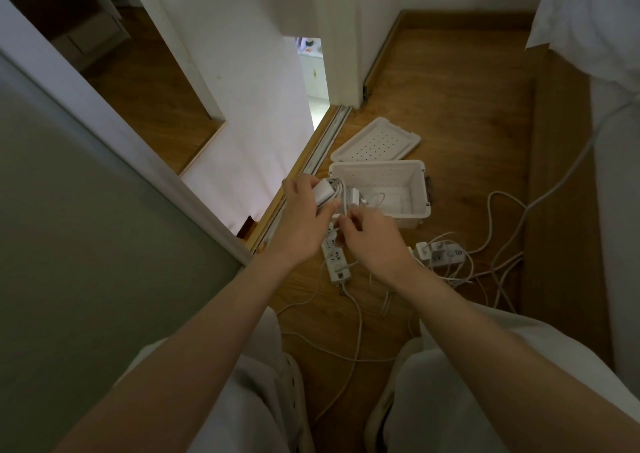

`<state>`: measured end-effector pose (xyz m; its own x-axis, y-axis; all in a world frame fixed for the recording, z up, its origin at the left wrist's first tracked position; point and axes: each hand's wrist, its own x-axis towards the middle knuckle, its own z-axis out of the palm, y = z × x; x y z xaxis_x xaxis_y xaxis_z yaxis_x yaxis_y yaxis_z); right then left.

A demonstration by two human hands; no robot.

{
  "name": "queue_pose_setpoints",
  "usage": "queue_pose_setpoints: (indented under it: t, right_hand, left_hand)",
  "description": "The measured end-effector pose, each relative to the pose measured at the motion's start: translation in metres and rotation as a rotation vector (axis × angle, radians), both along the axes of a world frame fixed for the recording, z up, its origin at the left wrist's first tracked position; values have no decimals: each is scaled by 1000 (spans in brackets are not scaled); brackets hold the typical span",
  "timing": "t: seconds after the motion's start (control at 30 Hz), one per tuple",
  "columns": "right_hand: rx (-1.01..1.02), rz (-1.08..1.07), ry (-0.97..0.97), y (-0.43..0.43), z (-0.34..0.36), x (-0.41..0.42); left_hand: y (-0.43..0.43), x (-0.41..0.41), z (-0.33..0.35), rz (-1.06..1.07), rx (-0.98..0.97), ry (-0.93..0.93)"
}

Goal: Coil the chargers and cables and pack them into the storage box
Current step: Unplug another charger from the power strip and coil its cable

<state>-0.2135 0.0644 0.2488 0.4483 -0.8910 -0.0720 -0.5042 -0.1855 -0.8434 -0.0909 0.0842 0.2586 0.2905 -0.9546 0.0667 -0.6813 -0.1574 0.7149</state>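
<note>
1. Hidden: the far end of the power strip (335, 262) is covered by both hands; only its near part, with its sockets, is seen on the floor (450, 113).
2. Hidden: the left-hand wall of the storage box (391, 179) is masked by the held items. The box stands open on the floor just beyond the hands.
3. Hard to make out: a second white block (354, 196) is seen just right of the held charger, over the box's near-left corner. Whether it is held or lies inside the box cannot be told.
4. Cut off: bedding (588, 19) at the right edge is only partly in frame.
5. Left hand (304, 217): fingers and thumb are curled round a white charger (323, 191), which is held above the box's left edge, with turns of cord wound beside it.
6. Right hand (374, 241): fingers are bent inward, with thumb and fingertips closed on a thin white cable (346, 206) that runs up to the charger. The exact contact is blurred.
7. Count: one box; one perforated lid (375, 141), laid flat behind the box.
8. Count: two power strips; the second strip (446, 252) lies right of the hands, with one plug block (422, 249) seated in it.
9. Count: the loose cables (498, 210) are tangled across the floor; their number cannot be counted.
</note>
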Motion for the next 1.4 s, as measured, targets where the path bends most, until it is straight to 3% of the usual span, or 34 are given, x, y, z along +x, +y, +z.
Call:
queue_pose_setpoints:
  t: [0.2,0.3,0.4,0.63,0.8,0.93,1.07,1.13,1.27,1.4]
  right_hand:
    - [83,24,-139,1,4,0]
    - [101,18,-177,1,3,0]
    - [53,-29,-186,2,0,1]
    - [91,-24,-152,0,-4,-7]
    - [-16,-15,-88,11,-3,-4]
    - [42,128,-39,22,-4,-1]
    - [116,134,-16,13,-10,-4]
    - [142,87,-12,5,-16,-4]
    - [107,95,7,-8,-25,-5]
    - [-177,335,242,-11,-29,-11]
  left_hand:
    - [-6,-13,9,159,37,487]
    - [-6,-17,14,203,25,620]
    - [-9,-17,14,223,6,645]
    - [-10,-19,-1,129,96,405]
    - [-17,-13,7,246,0,556]
    - [-20,9,15,442,-56,878]
    - [-13,13,21,367,-52,1443]
    - [-10,10,22,313,2,1571]
    - [-8,10,24,160,152,1452]
    - [-3,22,30,-52,281,1309]
